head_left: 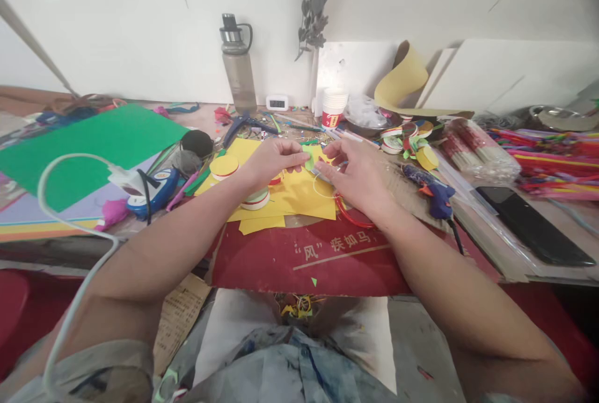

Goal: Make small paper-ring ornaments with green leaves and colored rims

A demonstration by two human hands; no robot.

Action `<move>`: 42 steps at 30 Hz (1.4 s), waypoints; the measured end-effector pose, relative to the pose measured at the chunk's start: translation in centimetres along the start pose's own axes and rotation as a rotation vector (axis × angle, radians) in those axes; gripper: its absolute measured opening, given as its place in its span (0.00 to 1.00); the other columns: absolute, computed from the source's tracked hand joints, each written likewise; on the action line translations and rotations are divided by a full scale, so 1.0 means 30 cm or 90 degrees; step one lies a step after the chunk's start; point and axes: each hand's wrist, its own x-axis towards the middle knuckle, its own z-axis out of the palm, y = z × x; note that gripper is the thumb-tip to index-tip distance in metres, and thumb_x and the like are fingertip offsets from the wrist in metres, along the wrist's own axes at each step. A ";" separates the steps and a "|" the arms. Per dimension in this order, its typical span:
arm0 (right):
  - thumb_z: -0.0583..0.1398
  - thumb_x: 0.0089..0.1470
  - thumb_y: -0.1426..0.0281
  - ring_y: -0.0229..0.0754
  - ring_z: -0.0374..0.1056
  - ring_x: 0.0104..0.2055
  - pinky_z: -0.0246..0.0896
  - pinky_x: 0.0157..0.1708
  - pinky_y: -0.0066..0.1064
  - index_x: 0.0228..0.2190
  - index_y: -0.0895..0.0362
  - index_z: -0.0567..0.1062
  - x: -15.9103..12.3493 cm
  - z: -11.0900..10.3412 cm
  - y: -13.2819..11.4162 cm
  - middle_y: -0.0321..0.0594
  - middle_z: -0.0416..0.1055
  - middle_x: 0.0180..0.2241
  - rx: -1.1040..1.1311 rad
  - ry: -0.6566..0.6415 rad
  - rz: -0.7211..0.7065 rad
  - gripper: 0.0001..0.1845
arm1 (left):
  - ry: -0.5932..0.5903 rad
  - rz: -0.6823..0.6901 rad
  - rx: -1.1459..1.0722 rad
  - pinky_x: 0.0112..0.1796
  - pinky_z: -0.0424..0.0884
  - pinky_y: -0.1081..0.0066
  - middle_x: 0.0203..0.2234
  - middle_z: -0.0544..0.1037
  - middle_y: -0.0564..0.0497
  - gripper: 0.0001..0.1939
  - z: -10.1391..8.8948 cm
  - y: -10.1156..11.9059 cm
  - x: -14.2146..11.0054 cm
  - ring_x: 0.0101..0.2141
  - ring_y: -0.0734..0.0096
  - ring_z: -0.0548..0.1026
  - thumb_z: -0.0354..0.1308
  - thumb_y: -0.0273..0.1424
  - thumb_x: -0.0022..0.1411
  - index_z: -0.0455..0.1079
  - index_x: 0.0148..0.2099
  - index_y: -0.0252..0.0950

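1. Worktop spans the frame and is cluttered; white wall behind, white panels leaning upper right.
2. Mid-frame: yellow paper on a red board. Green sheet at left.
3. Green piece is at frame centre, above the yellow paper. Left hand pinches it between thumb and fingers. Right hand just beside it, thumb and fingers apart; can't tell if they touch it.
4. Containers, top centre: bottle upright, lid on, contents can't be told. Cups nested in one stack. Clear plastic sits in a dark bowl right of them. Clear pack at right holds red-and-white sticks.
5. Front edge: red board reaches over the lap, its printed strip showing between yellow paper and edge; one green scrap there.
6. Flanks: glue gun right of the right hand, phone near the right-hand front edge. White cable loops down lower left, beside the left arm.
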 end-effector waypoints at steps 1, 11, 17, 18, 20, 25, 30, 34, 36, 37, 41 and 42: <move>0.68 0.59 0.59 0.45 0.70 0.40 0.64 0.41 0.37 0.37 0.53 0.73 0.001 0.013 0.012 0.42 0.76 0.40 0.014 -0.007 0.005 0.12 | -0.001 0.001 0.006 0.28 0.63 0.74 0.21 0.74 0.54 0.18 0.004 0.000 -0.003 0.24 0.79 0.69 0.72 0.42 0.58 0.74 0.28 0.35; 0.67 0.58 0.65 0.40 0.66 0.31 0.60 0.34 0.34 0.28 0.53 0.72 0.006 0.048 0.024 0.35 0.73 0.29 0.135 -0.077 0.067 0.11 | -0.018 0.016 0.004 0.29 0.65 0.74 0.22 0.76 0.53 0.17 0.020 -0.004 -0.009 0.25 0.78 0.70 0.72 0.42 0.59 0.75 0.29 0.35; 0.68 0.56 0.65 0.39 0.63 0.29 0.58 0.31 0.34 0.26 0.52 0.69 0.018 0.037 0.037 0.34 0.70 0.27 0.119 -0.043 0.103 0.13 | 0.190 -0.012 -0.006 0.27 0.65 0.74 0.25 0.80 0.48 0.16 -0.072 -0.018 0.038 0.22 0.79 0.69 0.67 0.39 0.66 0.76 0.31 0.33; 0.68 0.55 0.64 0.39 0.63 0.29 0.58 0.31 0.33 0.26 0.52 0.69 0.020 0.035 0.041 0.34 0.70 0.27 0.115 -0.037 0.108 0.14 | 0.241 -0.012 0.039 0.26 0.63 0.74 0.23 0.79 0.49 0.14 -0.098 -0.029 0.048 0.21 0.79 0.68 0.68 0.36 0.65 0.76 0.29 0.33; 0.68 0.54 0.64 0.39 0.62 0.29 0.57 0.30 0.33 0.25 0.52 0.69 0.023 0.034 0.047 0.34 0.70 0.26 0.105 -0.033 0.116 0.14 | 0.305 -0.033 0.147 0.26 0.62 0.73 0.20 0.77 0.50 0.14 -0.143 -0.053 0.065 0.21 0.78 0.67 0.69 0.33 0.63 0.74 0.26 0.34; 0.67 0.54 0.70 0.39 0.63 0.28 0.57 0.31 0.34 0.24 0.52 0.68 0.030 0.038 0.046 0.33 0.70 0.25 0.055 -0.038 0.138 0.14 | 0.233 -0.135 0.385 0.28 0.62 0.68 0.14 0.73 0.48 0.25 -0.172 -0.092 0.090 0.19 0.71 0.68 0.67 0.38 0.65 0.71 0.17 0.36; 0.66 0.55 0.72 0.39 0.63 0.28 0.58 0.33 0.34 0.24 0.52 0.68 0.032 0.046 0.041 0.33 0.70 0.25 0.015 -0.046 0.130 0.14 | 0.155 -0.225 0.469 0.31 0.62 0.67 0.14 0.74 0.46 0.30 -0.136 -0.082 0.118 0.22 0.67 0.70 0.66 0.40 0.66 0.69 0.13 0.37; 0.66 0.55 0.70 0.39 0.63 0.28 0.58 0.32 0.33 0.23 0.52 0.69 0.030 0.051 0.046 0.34 0.71 0.25 -0.011 -0.054 0.115 0.13 | 0.118 -0.235 0.502 0.32 0.63 0.67 0.15 0.74 0.46 0.30 -0.122 -0.074 0.132 0.23 0.67 0.71 0.66 0.39 0.65 0.68 0.12 0.37; 0.66 0.55 0.70 0.39 0.63 0.27 0.58 0.32 0.33 0.23 0.52 0.69 0.029 0.053 0.050 0.34 0.71 0.24 -0.025 -0.057 0.109 0.13 | 0.116 -0.255 0.475 0.31 0.64 0.67 0.16 0.75 0.46 0.29 -0.117 -0.076 0.133 0.22 0.68 0.71 0.65 0.38 0.65 0.68 0.13 0.36; 0.66 0.56 0.70 0.39 0.63 0.27 0.58 0.32 0.33 0.23 0.52 0.69 0.029 0.053 0.052 0.34 0.71 0.24 -0.029 -0.059 0.106 0.13 | 0.118 -0.271 0.436 0.30 0.64 0.68 0.16 0.75 0.46 0.27 -0.115 -0.078 0.132 0.21 0.69 0.70 0.65 0.37 0.65 0.70 0.15 0.36; 0.66 0.57 0.69 0.39 0.64 0.28 0.58 0.33 0.33 0.24 0.52 0.68 0.029 0.053 0.053 0.34 0.72 0.25 -0.041 -0.053 0.103 0.14 | 0.154 -0.310 0.227 0.24 0.62 0.72 0.19 0.77 0.50 0.19 -0.112 -0.085 0.123 0.18 0.75 0.68 0.65 0.32 0.65 0.74 0.21 0.34; 0.67 0.57 0.69 0.39 0.64 0.28 0.58 0.33 0.33 0.24 0.52 0.68 0.028 0.052 0.051 0.34 0.71 0.26 -0.044 -0.050 0.105 0.14 | 0.163 -0.308 0.201 0.23 0.62 0.73 0.20 0.77 0.51 0.18 -0.115 -0.086 0.121 0.18 0.77 0.68 0.65 0.31 0.65 0.74 0.23 0.34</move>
